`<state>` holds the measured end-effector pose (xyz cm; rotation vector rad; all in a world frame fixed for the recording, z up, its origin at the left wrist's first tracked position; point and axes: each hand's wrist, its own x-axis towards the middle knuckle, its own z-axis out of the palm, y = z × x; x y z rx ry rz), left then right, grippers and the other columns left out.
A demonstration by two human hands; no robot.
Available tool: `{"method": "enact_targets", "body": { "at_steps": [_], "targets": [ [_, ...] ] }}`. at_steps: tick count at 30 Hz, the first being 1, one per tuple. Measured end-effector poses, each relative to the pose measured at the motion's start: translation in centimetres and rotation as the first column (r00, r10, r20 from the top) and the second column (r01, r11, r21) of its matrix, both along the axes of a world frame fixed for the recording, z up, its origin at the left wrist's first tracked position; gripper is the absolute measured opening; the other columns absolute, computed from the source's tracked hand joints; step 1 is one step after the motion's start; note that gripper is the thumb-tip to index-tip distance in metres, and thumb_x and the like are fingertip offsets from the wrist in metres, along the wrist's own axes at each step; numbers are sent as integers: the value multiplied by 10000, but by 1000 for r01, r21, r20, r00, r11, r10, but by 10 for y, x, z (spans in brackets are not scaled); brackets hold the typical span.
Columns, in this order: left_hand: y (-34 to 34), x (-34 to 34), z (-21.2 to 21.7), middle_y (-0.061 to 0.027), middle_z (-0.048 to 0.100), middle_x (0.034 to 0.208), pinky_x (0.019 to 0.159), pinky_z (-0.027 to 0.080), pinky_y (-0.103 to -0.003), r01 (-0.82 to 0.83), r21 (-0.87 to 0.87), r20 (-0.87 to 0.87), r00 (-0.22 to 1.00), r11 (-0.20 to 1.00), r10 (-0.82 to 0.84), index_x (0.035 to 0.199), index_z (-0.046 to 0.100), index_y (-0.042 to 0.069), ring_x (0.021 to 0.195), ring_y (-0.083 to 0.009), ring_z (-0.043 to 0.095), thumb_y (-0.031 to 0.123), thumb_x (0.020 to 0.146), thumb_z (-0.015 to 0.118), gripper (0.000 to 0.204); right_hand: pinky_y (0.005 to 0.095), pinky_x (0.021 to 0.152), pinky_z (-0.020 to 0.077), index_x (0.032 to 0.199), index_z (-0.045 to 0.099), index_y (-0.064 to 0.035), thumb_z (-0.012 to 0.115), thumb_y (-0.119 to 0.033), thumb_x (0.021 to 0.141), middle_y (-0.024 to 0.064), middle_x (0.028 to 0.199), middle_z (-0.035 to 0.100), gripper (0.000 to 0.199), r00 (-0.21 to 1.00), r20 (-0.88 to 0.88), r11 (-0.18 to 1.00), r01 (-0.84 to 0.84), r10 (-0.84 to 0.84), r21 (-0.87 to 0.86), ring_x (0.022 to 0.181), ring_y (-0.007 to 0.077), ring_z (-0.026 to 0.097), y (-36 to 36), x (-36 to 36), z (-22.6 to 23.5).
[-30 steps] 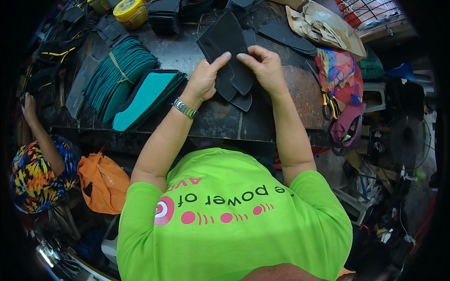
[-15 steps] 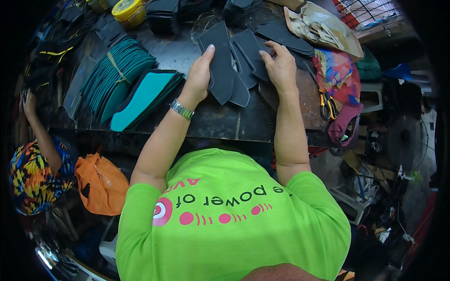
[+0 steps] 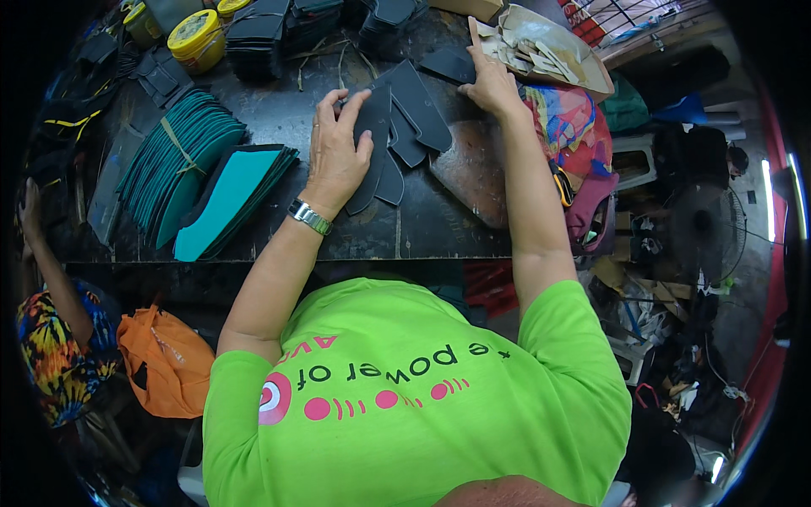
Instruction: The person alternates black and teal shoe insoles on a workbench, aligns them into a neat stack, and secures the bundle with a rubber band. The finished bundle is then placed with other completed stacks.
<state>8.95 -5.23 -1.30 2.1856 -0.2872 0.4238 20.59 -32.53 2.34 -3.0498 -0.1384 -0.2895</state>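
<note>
Several flat black cut-out pieces lie overlapping and fanned on the dark table. My left hand, with a metal watch at its wrist, rests at the left edge of this group, fingers spread over a long black piece. Farther off to the right, my right hand is open, its index finger stretched toward a carton of pale scraps. Beside its thumb lies another black piece; whether they touch I cannot tell.
Left of my hands are a tied teal stack and a loose teal pile. Black stacks and a yellow tub stand behind. Orange-handled scissors lie by my right forearm. Another person's arm is at far left.
My left hand has loosened from the black piece and spread its fingers. My right hand has moved away from the fanned pieces, toward the carton. The whole view has shifted slightly.
</note>
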Motion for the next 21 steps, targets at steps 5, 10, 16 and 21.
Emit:
{"method": "enact_targets", "body": {
  "at_steps": [5,10,16,21],
  "targets": [
    [1,-3,1,-117,484,1415,1116,374,-452,-2,122,81,997,993,-8,1273,663,162,1357,-339,425,93,824,754,463,435,1097,423,1532,379,-116,868,-222,739,257,1352,604,938,963,-258,994,-56,80,99,1277,411,561,-17,36,4],
    [1,-3,0,-91,512,1402,1105,361,-469,51,141,66,996,989,-60,1207,703,189,1382,-325,407,138,806,783,412,433,1073,444,1506,423,-106,847,-249,762,253,1355,602,868,980,-173,991,-79,98,112,1245,412,584,-16,38,2],
    [2,-7,-1,-71,525,1411,1125,279,-525,56,275,105,991,960,-88,1114,748,240,1414,-312,376,246,781,807,338,478,1047,463,1339,521,-23,715,-177,832,288,1048,681,564,972,-113,972,-216,205,-92,1017,435,678,-1,28,-1],
    [4,-8,0,-75,530,1410,1131,243,-532,75,353,116,986,933,-123,1007,770,264,1417,-317,369,273,780,787,228,531,986,496,1270,529,-13,552,13,827,266,828,694,444,909,133,896,-347,394,-278,885,430,700,-4,33,-18]
  ]
}}
